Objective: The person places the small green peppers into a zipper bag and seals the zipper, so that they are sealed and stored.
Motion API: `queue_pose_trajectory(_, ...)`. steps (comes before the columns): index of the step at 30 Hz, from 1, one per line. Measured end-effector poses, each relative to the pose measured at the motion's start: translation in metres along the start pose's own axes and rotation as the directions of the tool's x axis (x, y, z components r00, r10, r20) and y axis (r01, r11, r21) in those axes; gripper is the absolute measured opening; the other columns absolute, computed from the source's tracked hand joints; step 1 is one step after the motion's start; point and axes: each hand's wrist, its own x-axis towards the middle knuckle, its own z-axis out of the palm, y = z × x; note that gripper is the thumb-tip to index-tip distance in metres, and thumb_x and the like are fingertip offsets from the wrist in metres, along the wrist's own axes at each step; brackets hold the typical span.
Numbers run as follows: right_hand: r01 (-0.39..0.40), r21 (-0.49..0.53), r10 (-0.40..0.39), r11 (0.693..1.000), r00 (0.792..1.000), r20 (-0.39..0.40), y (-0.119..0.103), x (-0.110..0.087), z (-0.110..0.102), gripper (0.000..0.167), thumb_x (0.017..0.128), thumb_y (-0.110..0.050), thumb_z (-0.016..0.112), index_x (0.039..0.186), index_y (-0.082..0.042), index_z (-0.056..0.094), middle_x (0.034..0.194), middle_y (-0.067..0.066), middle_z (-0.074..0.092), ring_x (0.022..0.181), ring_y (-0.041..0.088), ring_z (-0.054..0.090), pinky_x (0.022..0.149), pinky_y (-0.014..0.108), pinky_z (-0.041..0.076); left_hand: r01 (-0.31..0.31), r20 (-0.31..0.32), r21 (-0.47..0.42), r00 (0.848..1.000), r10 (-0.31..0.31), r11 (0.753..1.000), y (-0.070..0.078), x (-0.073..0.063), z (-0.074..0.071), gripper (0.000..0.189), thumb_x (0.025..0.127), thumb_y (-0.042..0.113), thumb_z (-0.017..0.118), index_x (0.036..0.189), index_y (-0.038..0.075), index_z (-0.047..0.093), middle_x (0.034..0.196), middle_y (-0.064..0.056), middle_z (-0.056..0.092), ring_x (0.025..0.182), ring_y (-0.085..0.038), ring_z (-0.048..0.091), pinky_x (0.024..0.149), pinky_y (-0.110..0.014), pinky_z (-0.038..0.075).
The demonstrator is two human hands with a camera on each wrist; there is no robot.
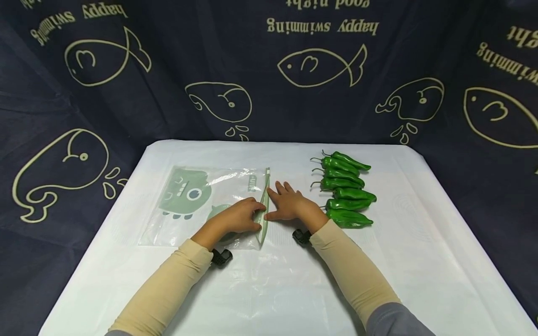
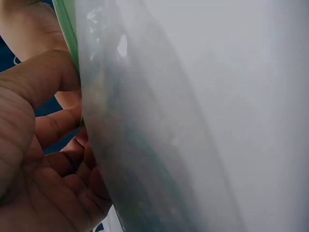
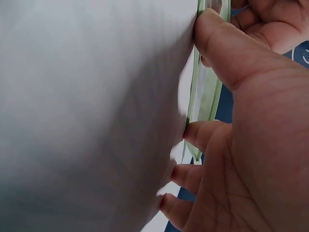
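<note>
I've got the left hand (image 1: 239,216) gripping the green edge (image 1: 267,179) of the zip bag (image 1: 197,217), right hand (image 1: 291,205) splayed against it, likely steadying that side, bag toward the table's (image 1: 273,294) far-left corner, peppers (image 1: 352,193) nearer its right edge.

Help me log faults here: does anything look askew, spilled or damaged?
Only the dark backdrop cloth looks odd: its lettering, such as "happy swimming", is upside down. The green peppers lie in a column right of the clear bag; no spill or damage shows.
</note>
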Motion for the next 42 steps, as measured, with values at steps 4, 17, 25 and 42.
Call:
queue_pose_trajectory(4, -0.001, 0.0, 0.001, 1.0, 1.0, 0.0, 0.0, 0.0, -0.001, 0.097, 0.089, -0.065, 0.059, 0.16, -0.015, 0.017, 0.164, 0.019, 0.006, 0.148, 0.043, 0.004, 0.113, 0.067, 0.021, -0.025, -0.01, -0.014, 1.0, 0.025, 1.0, 0.0, -0.002, -0.001, 0.052, 0.08, 0.013, 0.078, 0.128, 0.0, 0.063, 0.105, -0.005, 0.058, 0.085, -0.016, 0.051, 0.079, -0.035, 0.048)
queue_pose_trajectory(17, -0.013, 0.01, 0.013, 1.0, 1.0, 0.013, -0.001, 0.0, -0.001, 0.098, 0.089, -0.067, 0.057, 0.161, -0.016, 0.014, 0.164, 0.018, 0.003, 0.149, 0.041, 0.001, 0.114, 0.066, 0.02, 0.028, -0.156, -0.224, 0.986, -0.065, 0.974, 0.002, -0.013, 0.002, 0.06, 0.083, 0.004, 0.07, 0.14, -0.003, 0.053, 0.12, -0.009, 0.057, 0.097, -0.022, 0.057, 0.083, -0.036, 0.051)
queue_pose_trajectory(25, -0.011, 0.014, 0.01, 1.0, 1.0, 0.015, -0.001, -0.001, 0.0, 0.096, 0.09, -0.065, 0.058, 0.161, -0.017, 0.015, 0.164, 0.017, 0.003, 0.149, 0.04, 0.001, 0.115, 0.065, 0.02, 0.09, -0.274, -0.574, 0.915, -0.294, 0.814, 0.009, -0.022, 0.009, 0.064, 0.079, -0.005, 0.059, 0.142, 0.001, 0.052, 0.136, -0.011, 0.051, 0.11, -0.031, 0.055, 0.073, -0.032, 0.053)
queue_pose_trajectory(42, -0.046, -0.004, 0.046, 0.999, 0.999, 0.007, -0.003, 0.001, 0.001, 0.095, 0.089, -0.064, 0.059, 0.16, -0.016, 0.018, 0.164, 0.017, 0.005, 0.149, 0.039, 0.003, 0.114, 0.065, 0.021, -0.217, -0.392, -0.909, 0.735, -0.554, 0.355, 0.025, -0.018, 0.005, 0.063, 0.085, -0.015, 0.043, 0.143, 0.008, 0.051, 0.116, -0.023, 0.059, 0.091, -0.021, 0.059, 0.068, -0.021, 0.052)
